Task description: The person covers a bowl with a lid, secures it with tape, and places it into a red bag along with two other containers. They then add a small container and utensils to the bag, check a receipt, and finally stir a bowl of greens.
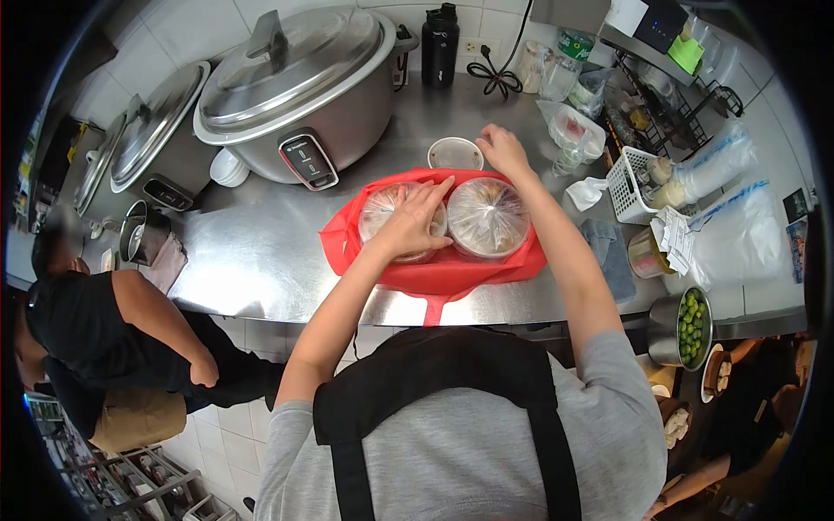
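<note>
Resting left hand (413,221) flat, unclenched, on wrapped bowl (375,213) in red bag (434,278); right hand (504,149) curled at bag's rim, grip unclear; risking a tipped second bowl (488,217) through tugging that rim

No legible text anywhere. Control panel (308,161) of rice cooker (295,78), upper centre: markings too small. Green-labelled bottle (574,43), upper right: label blurred. Paper slips (673,236), right edge: print unreadable.

Red bag (434,276): open, lying flat at the steel counter (252,260) front edge. Contents: two round, clear-lidded containers, upright, side by side. The left container (379,207) sits just beside the right container (488,217).
</note>
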`<state>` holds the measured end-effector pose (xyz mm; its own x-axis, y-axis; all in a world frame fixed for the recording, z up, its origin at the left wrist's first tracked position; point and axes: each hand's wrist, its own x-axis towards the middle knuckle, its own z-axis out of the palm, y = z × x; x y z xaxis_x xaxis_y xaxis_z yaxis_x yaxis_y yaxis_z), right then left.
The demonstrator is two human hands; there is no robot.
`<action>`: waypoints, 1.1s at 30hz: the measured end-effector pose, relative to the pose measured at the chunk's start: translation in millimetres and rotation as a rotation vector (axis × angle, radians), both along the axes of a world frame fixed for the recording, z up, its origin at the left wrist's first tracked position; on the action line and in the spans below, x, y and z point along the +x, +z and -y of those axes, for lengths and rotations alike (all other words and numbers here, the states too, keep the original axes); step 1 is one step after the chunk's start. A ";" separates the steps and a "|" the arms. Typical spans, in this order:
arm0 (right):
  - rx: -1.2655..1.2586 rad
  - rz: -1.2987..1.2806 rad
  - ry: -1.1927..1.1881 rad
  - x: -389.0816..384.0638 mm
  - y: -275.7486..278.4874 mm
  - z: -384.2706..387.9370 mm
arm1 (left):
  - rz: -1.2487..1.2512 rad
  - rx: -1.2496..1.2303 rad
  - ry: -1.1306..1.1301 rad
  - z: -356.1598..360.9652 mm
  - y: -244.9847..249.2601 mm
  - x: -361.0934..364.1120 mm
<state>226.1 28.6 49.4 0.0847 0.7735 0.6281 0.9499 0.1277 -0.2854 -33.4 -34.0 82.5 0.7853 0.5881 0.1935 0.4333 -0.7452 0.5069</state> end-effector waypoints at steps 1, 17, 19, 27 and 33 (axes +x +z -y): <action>0.007 0.002 0.004 5.3 -9.7 -14.4 | 0.002 0.007 0.004 -1.8 -1.1 -4.1; -0.549 -0.724 0.413 -31.8 135.0 1.4 | 0.558 -0.117 0.670 50.9 12.2 -129.7; -0.717 -0.787 0.575 -60.4 134.7 14.8 | 0.601 -0.125 0.607 48.3 22.4 -109.6; -0.511 -0.515 0.670 -119.1 51.7 37.5 | 0.537 0.001 0.389 49.0 7.9 -65.0; -0.269 -0.548 0.279 -30.3 64.9 25.2 | 0.618 -0.046 0.409 38.0 -4.5 -71.4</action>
